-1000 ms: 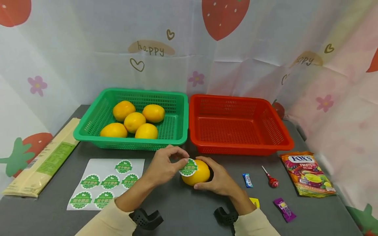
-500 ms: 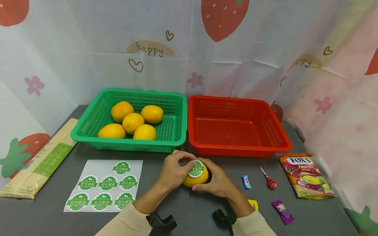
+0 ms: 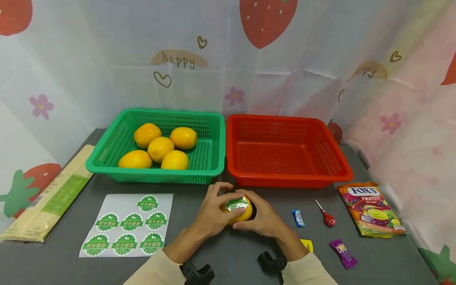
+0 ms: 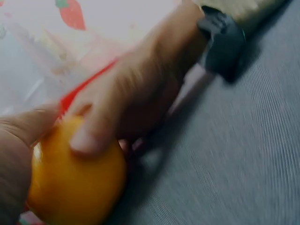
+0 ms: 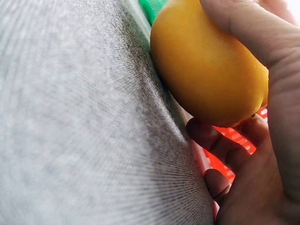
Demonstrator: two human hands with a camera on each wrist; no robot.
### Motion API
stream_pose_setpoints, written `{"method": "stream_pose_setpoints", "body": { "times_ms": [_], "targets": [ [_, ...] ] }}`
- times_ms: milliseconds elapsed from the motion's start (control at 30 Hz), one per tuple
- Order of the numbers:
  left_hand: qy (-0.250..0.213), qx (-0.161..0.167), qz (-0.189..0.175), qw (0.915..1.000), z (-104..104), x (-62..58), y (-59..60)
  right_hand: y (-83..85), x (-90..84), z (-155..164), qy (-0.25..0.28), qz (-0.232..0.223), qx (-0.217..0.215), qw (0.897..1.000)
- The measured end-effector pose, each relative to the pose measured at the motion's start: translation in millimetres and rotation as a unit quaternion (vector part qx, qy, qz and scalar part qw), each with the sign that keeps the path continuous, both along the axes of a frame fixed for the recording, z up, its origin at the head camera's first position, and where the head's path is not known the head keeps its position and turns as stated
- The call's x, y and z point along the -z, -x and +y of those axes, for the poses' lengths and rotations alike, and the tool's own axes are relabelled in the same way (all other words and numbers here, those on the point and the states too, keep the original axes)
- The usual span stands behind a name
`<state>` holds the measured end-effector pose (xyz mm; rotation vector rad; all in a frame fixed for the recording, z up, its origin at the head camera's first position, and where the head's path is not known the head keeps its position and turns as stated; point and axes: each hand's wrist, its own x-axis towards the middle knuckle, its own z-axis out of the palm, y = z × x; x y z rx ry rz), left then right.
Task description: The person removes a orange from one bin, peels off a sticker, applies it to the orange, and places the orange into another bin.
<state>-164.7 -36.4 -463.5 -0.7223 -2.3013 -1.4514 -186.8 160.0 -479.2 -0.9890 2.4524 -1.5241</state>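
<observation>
On the worktop, just before the red basket, sits the orange — both hands curl round it. Left hand presses the green sticker on top; right hand steadies the fruit's side.

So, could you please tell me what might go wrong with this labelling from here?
1. The green sticker looks creased on top of the orange; pressed down like that, it may set wrinkled or askew.
2. The left hand and right hand both grip the round orange on the grey table; a loosened hold could let it roll towards the red basket or the sticker sheet.
</observation>
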Motion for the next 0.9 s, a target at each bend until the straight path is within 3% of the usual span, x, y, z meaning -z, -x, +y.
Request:
{"method": "stream_pose_setpoints", "body": {
  "times_ms": [133,233,400,533,633,800,900],
  "targets": [
    [0.018,0.023,-0.076,0.9967,-0.8,3.0,2.3,0.5,-1.8,1.9,0.01,0.001,-0.007,1.0],
    [0.007,0.031,-0.103,0.9942,-0.5,5.9,3.2,0.5,-3.8,2.8,0.069,-0.004,-0.044,0.997],
    [-0.004,0.04,-0.118,0.9922,0.2,10.9,2.6,-1.9,-6.8,0.5,0.151,-0.008,-0.087,0.985],
    [-0.024,0.055,-0.145,0.9877,-1.1,14.4,3.0,-2.2,-7.0,-3.1,0.153,-0.005,-0.083,0.985],
    [-0.045,0.074,-0.143,0.9859,-3.3,8.3,0.6,-1.9,-6.5,-4.3,0.152,-0.001,-0.076,0.985],
    [-0.066,0.1,-0.133,0.9838,-6.8,9.3,2.7,-1.2,-4.8,-4.3,0.155,-0.016,-0.068,0.985],
    [-0.068,0.107,-0.138,0.9824,-7.4,17.0,7.9,0.2,-4.2,-2.0,0.158,-0.033,-0.061,0.985]
  ]
}}
